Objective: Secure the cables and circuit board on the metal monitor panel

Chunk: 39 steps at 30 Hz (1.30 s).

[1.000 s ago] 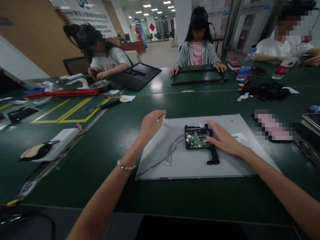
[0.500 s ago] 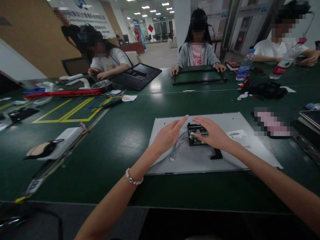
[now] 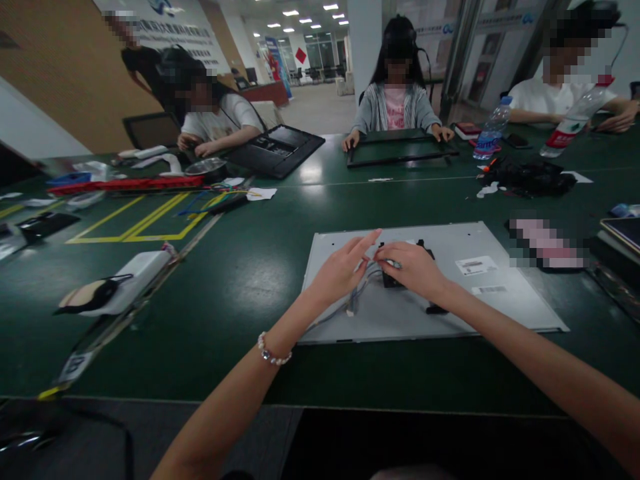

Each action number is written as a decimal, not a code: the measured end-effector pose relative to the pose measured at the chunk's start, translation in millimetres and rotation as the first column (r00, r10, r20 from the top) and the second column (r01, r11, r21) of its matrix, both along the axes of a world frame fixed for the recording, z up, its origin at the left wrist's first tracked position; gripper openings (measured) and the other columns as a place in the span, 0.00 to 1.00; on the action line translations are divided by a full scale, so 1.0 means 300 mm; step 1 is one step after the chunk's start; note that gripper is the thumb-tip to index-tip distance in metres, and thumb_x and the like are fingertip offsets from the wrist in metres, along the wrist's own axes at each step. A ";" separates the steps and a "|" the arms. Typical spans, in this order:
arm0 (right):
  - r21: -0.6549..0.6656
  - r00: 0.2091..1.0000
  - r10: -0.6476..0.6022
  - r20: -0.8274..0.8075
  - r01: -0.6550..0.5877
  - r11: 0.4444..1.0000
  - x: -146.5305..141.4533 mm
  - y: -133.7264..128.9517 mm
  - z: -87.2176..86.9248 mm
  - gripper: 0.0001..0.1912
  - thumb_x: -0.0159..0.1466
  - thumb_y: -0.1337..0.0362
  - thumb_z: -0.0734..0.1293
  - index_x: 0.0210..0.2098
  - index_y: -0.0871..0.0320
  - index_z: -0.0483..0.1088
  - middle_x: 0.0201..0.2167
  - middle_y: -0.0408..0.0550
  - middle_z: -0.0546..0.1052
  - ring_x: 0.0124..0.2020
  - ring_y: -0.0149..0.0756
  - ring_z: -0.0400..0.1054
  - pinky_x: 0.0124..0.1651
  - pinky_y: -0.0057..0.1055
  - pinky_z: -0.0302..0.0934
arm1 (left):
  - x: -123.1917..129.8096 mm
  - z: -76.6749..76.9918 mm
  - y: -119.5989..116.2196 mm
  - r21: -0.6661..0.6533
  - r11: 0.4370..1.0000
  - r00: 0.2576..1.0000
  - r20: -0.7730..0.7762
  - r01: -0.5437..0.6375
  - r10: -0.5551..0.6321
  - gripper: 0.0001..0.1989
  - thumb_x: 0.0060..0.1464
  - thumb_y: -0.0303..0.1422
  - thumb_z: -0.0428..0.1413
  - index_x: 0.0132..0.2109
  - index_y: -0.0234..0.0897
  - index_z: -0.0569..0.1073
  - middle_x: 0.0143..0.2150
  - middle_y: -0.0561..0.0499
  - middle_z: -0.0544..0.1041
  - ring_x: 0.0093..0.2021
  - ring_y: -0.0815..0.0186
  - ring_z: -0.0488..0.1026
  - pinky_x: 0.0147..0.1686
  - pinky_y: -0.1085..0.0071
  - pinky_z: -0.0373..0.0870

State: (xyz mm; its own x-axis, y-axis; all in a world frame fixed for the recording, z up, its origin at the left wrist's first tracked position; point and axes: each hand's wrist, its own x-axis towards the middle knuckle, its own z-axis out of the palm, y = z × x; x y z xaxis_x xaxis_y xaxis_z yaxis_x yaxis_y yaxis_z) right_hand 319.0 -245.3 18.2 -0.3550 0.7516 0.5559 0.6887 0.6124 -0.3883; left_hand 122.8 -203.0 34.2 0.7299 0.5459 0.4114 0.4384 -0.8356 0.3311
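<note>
A flat grey display panel (image 3: 400, 317) lies on the green table in front of me, with a white label on its right part. On it is a circuit board in a black frame (image 3: 393, 280), largely covered by my right hand. Grey cables (image 3: 361, 285) run from the board's left side down across the panel. My left hand (image 3: 345, 267) hovers over these cables with fingers stretched forward and thumb apart. My right hand (image 3: 411, 268) is over the board, its fingertips drawn together at the board's left edge where the cables meet it; what they pinch is hidden.
A phone-like pink item (image 3: 547, 243) lies right of the panel. Further back are a black frame (image 3: 405, 160) under a person's hands, two plastic bottles, and a black cover (image 3: 277, 152). A white box (image 3: 135, 283) and loose wires lie to the left.
My right hand has moved left and its fingers have closed at the cable side, covering more of the board. My left thumb has spread from the fingers.
</note>
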 end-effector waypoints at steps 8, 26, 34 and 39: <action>0.066 0.997 0.027 0.078 -0.032 0.997 -0.018 -0.033 -0.014 0.10 0.66 0.70 0.61 0.42 0.57 0.74 0.44 0.51 0.79 0.48 0.41 0.71 0.53 0.42 0.64 | -0.030 0.015 0.051 -0.047 0.997 0.997 -0.042 0.065 -0.067 0.28 0.50 0.17 0.46 0.57 0.38 0.67 0.53 0.46 0.73 0.52 0.64 0.71 0.54 0.63 0.67; 0.265 0.883 0.075 0.464 -0.219 0.939 -0.089 -0.130 -0.043 0.11 0.65 0.74 0.60 0.40 0.65 0.74 0.43 0.58 0.78 0.50 0.44 0.69 0.58 0.43 0.59 | 0.005 -0.003 -0.244 0.142 0.929 0.874 -0.314 -0.342 0.370 0.13 0.60 0.25 0.44 0.38 0.35 0.74 0.36 0.42 0.77 0.36 0.59 0.75 0.38 0.62 0.72; 0.218 0.855 0.081 0.512 -0.221 0.951 -0.092 -0.130 -0.070 0.10 0.64 0.74 0.61 0.35 0.63 0.74 0.38 0.55 0.79 0.45 0.42 0.71 0.59 0.43 0.56 | 0.019 -0.066 -0.275 0.271 0.879 0.794 -0.383 -0.391 0.472 0.12 0.58 0.23 0.48 0.45 0.31 0.74 0.49 0.34 0.75 0.49 0.53 0.73 0.50 0.56 0.67; 0.119 0.844 0.105 0.527 -0.196 0.974 -0.101 -0.154 -0.057 0.11 0.64 0.74 0.60 0.38 0.65 0.74 0.39 0.57 0.79 0.44 0.41 0.72 0.61 0.42 0.53 | 0.027 -0.069 -0.280 0.277 0.867 0.754 -0.429 -0.414 0.498 0.12 0.59 0.24 0.47 0.47 0.27 0.73 0.51 0.33 0.74 0.51 0.54 0.73 0.50 0.61 0.67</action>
State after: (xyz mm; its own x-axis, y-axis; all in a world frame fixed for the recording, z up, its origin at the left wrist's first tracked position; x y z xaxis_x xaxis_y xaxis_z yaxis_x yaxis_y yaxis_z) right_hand 288.7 -291.5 1.1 -0.7245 0.5815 0.3701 0.6554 0.7474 0.1085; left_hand 130.9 -287.0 13.5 0.5337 0.8237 0.1917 0.8456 -0.5165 -0.1349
